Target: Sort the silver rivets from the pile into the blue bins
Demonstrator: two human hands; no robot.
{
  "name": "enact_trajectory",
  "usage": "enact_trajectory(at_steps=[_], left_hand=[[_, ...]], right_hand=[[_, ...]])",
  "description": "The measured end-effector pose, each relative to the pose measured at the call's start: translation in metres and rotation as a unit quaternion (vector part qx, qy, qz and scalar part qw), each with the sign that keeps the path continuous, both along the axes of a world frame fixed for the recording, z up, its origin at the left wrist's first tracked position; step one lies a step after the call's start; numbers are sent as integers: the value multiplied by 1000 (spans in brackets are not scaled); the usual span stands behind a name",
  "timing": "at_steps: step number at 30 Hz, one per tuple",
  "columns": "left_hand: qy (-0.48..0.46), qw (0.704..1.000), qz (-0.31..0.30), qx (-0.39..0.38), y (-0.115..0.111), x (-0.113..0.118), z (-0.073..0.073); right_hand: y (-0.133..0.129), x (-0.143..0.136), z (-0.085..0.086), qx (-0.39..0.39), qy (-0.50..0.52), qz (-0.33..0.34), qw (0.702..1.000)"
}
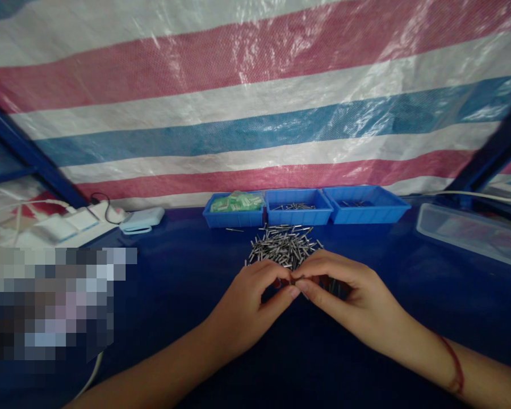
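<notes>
Thumb and forefinger of my left hand point(259, 292) are pinched together, and their tips meet the pinched fingertips of my right hand point(349, 287). Something small and thin seems to sit between the tips, but it is too small and covered to name. Just beyond my fingers lies a loose pile of short metal pins or rivets point(283, 247) on the blue table point(187, 272). Part of the pile is hidden behind both hands. A red cord circles my right wrist.
Behind the pile stand three blue bins: the left bin point(234, 218) with green-white packets, the middle bin point(300, 217) and right bin point(368, 214) with metal pieces. A clear plastic lid or tray point(472, 236) lies right. Left are a power strip point(85, 224) and a light-blue device point(142, 220).
</notes>
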State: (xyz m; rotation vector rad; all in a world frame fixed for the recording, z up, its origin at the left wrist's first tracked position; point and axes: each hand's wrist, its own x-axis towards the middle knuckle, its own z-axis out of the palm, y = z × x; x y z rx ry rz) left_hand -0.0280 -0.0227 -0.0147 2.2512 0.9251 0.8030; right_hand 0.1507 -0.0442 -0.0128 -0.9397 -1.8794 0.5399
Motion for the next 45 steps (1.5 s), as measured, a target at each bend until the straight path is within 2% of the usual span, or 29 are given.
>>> enact_trajectory(at_steps=[4,10,17,19,21,23,26,28,29,31,33,39,42,45], left_hand=[[1,1000,11,5,0,0,0],[-18,997,71,15,0,-1,0],[-18,996,83,16,-1,-3,0],[-12,996,91,4,0,-4,-1],[3,995,95,8,3,-5,-2],[44,996,80,24,7,-7,-4],[123,990,46,57,12,-10,-6],[161,983,32,83,14,-11,-7],[174,980,29,94,14,-12,-8],[194,974,25,110,13,-13,-8],[210,971,24,115,11,-13,-6],[237,964,31,119,10,-8,-3],[174,979,46,96,11,-6,-4],[85,993,56,67,8,-5,-5]], right_hand=[[0,0,0,-1,-4,1,1000],[2,3,-2,-18,-19,-22,999],[7,4,-2,-29,-47,-1,998],[14,11,-1,-20,-59,-18,998],[25,26,2,5,-62,-91,994],[39,47,6,37,-61,-213,974],[60,85,10,72,-102,-402,907],[70,106,10,118,-209,-460,855],[73,113,9,120,-223,-466,848],[77,119,5,117,-249,-458,845],[76,115,2,116,-260,-427,858],[52,67,0,136,-249,-282,916],[32,38,0,104,-209,-182,955],[13,16,0,49,-170,-86,980]])
